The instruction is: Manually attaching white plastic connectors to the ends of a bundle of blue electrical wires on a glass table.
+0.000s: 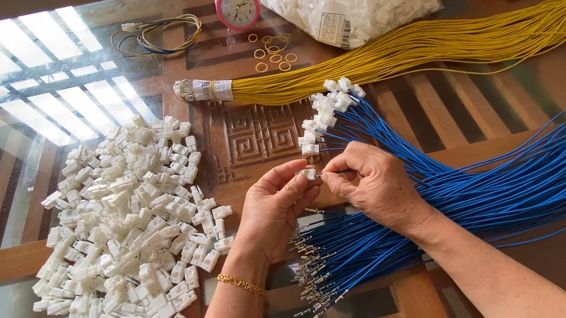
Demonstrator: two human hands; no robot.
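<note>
A small white plastic connector [310, 174] sits pinched at the left fingertips above the table. A thin blue wire [458, 182] meets it end-on, trailing rightward.

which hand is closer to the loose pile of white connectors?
Left. The left hand sits just right of the white connector pile; the right hand is farther right, over the blue wires.

left hand [272, 207] and right hand [372, 182] pinched together, fingertips meeting
</note>
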